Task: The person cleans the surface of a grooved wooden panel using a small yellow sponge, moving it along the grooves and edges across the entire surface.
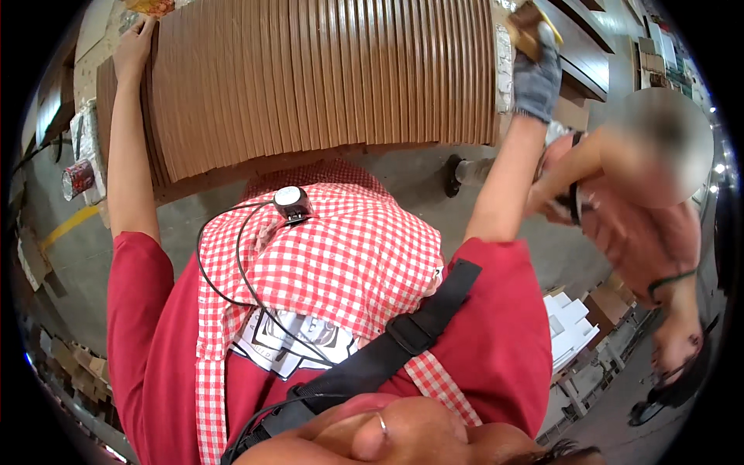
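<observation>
A long row of brown wooden slats (325, 77) stands packed side by side on a bench in front of me. At its far left end, my left hand (136, 48) is bare, with its fingers stretched along the outer slat. Just beyond the fingertips lies an orange and yellow object (152, 7), partly cut off by the picture's edge. My right hand (536, 81), in a grey glove, is beyond the row's right end. It is closed on a brown block (527, 29) with a yellow edge showing behind it; its exact kind is unclear.
Another person (635, 209) with a blurred head is close by on my right. Dark boards (581, 58) lie beyond my right hand. A red-wrapped roll (76, 180) sits by the bench's left side. White pieces (570, 329) are stacked at the lower right.
</observation>
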Demonstrator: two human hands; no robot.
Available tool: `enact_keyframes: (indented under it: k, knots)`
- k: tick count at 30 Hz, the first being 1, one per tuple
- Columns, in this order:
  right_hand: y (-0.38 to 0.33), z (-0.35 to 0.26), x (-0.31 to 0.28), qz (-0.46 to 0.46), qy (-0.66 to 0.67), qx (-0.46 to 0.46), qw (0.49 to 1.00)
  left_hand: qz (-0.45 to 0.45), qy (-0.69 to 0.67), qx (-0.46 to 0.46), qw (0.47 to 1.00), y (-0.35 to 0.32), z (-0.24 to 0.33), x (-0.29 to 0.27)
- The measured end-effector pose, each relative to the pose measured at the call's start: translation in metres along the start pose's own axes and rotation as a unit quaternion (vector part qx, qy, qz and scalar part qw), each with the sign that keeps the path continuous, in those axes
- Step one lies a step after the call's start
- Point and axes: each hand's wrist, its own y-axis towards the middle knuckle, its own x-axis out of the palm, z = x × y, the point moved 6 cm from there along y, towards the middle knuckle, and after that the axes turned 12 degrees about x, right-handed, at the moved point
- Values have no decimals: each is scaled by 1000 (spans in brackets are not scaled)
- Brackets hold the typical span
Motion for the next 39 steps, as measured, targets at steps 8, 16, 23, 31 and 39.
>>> enact_keyframes:
  k: [8, 16, 23, 31, 39]
  knots:
    - [69, -7, 53, 26, -671, -214, 710, 2, -1, -8, 1000, 0, 7, -5]
    - [67, 9, 71, -16, -749, -250, 613, 9, 8, 6, 1000, 0, 22, -11]
    - [34, 28, 72, -65, -766, -216, 602, -7, 16, -6, 1000, -2, 25, -14]
    - [-48, 61, 54, -41, -796, -143, 587, -19, 26, -40, 999, 0, -7, -4]
    - [-150, 65, 39, -31, -811, -125, 570, -25, 15, -36, 999, 10, -9, 9]
